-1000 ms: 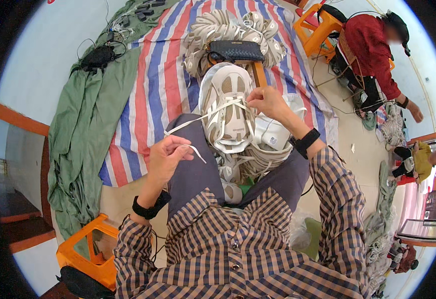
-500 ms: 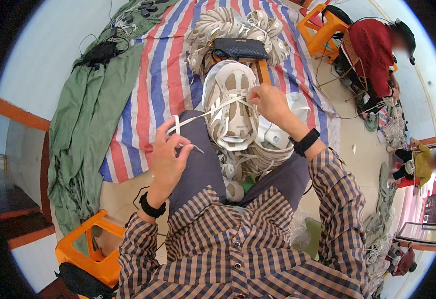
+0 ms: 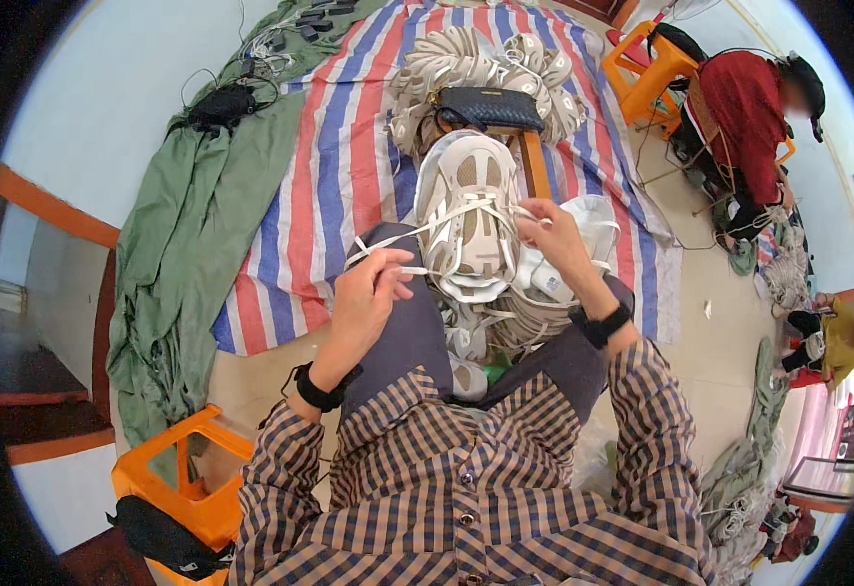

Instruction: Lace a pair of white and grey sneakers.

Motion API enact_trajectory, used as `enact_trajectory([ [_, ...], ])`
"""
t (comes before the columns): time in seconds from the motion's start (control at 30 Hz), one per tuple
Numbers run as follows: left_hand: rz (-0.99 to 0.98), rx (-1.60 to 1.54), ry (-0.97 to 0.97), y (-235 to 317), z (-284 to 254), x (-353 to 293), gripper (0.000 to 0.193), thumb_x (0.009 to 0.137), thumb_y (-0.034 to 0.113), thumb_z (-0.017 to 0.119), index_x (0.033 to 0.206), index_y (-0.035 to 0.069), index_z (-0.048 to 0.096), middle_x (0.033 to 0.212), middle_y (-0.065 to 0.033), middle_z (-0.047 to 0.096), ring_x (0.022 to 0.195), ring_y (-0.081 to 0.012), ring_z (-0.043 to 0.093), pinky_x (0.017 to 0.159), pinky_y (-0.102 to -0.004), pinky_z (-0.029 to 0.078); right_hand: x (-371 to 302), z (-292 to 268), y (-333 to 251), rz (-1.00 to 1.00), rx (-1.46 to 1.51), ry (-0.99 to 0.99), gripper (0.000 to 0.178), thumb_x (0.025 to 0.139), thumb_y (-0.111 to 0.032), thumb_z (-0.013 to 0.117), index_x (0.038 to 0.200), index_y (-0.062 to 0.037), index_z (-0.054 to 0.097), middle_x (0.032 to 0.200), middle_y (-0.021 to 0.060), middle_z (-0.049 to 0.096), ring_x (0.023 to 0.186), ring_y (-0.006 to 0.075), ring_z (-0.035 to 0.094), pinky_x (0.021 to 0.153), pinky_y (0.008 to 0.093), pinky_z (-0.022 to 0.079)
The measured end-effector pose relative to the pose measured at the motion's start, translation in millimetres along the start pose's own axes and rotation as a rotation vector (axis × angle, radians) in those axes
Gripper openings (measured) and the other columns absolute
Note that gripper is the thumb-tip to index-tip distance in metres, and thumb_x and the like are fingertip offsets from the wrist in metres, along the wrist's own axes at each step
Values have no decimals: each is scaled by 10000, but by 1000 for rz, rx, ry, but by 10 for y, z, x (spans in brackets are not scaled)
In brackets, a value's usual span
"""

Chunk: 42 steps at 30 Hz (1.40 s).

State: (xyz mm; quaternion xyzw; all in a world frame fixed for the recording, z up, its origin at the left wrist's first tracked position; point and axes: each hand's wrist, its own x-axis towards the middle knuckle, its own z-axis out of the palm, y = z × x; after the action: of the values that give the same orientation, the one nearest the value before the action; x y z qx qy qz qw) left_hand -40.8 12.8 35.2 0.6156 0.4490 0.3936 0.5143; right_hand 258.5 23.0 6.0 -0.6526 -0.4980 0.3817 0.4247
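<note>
With the beige-and-white mesh sneaker (image 3: 473, 246) lying toe-away between the separated hands, the left hand (image 3: 370, 293) gripping the flat cream fabric lace (image 3: 395, 239) and the right hand (image 3: 556, 237) pinching what may be its other end, light, even tension should keep the crossings flat and untwisted.

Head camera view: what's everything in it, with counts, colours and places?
Laced shoe: 1, beige-white, centre
Lace: 1, white, in shoe
Other shoes: many, beige-white, around it
Purse: 1, dark, above shoe
Sheet: 1, red-white-blue, floor
Cloth: 1, green, left
Bundle: 1, black, on cloth
Stools: at least 2, orange, left and right
Other people: at least 2, red and yellow tops, right
Shirt: 1, blue-tan check, bottom
Wristbands: 2, black, wrists
Left hand: 1, bare, on lace
Right hand: 1, bare, on lace
</note>
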Motion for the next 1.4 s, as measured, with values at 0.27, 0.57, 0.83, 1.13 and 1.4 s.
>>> enact_trajectory([
  [0.27,72,6,10,95,75,550,147,875,68,518,933,10,641,764,-87,668,639,-118,650,572,-237,504,-875,-292,-231,-374,-569,217,307,798,7,571,1094,-72,552,1196,152,519,1001,328,572,826,388,472],
  [0.57,185,351,27,-116,293,1005,115,854,71,519,914,9,595,760,-125,665,650,-177,678,573,-281,508,-1363,-360,299,-454,-668,364,260,821,32,536,1058,-57,597,1239,179,501,1124,351,512,925,391,441],
  [0.83,268,502,26,-138,384,979,132,821,140,530,806,51,626,711,-104,666,631,-233,657,590,-353,487,-1341,-377,298,-425,-640,349,280,803,64,521,1043,-52,608,1242,172,503,1123,339,515,919,392,451],
  [1.13,183,374,24,-111,358,1013,130,851,139,488,884,46,572,694,-98,664,599,-181,676,556,-310,500,-1324,-371,287,-452,-590,357,267,805,69,516,1030,-43,605,1232,177,508,1110,334,519,909,379,458],
  [1.4,93,255,2,-211,320,1068,149,855,146,485,844,29,576,681,-85,670,594,-171,674,542,-285,493,-1321,-354,284,-434,-589,373,260,807,64,516,1019,-50,614,1233,166,517,1105,330,520,891,370,457],
])
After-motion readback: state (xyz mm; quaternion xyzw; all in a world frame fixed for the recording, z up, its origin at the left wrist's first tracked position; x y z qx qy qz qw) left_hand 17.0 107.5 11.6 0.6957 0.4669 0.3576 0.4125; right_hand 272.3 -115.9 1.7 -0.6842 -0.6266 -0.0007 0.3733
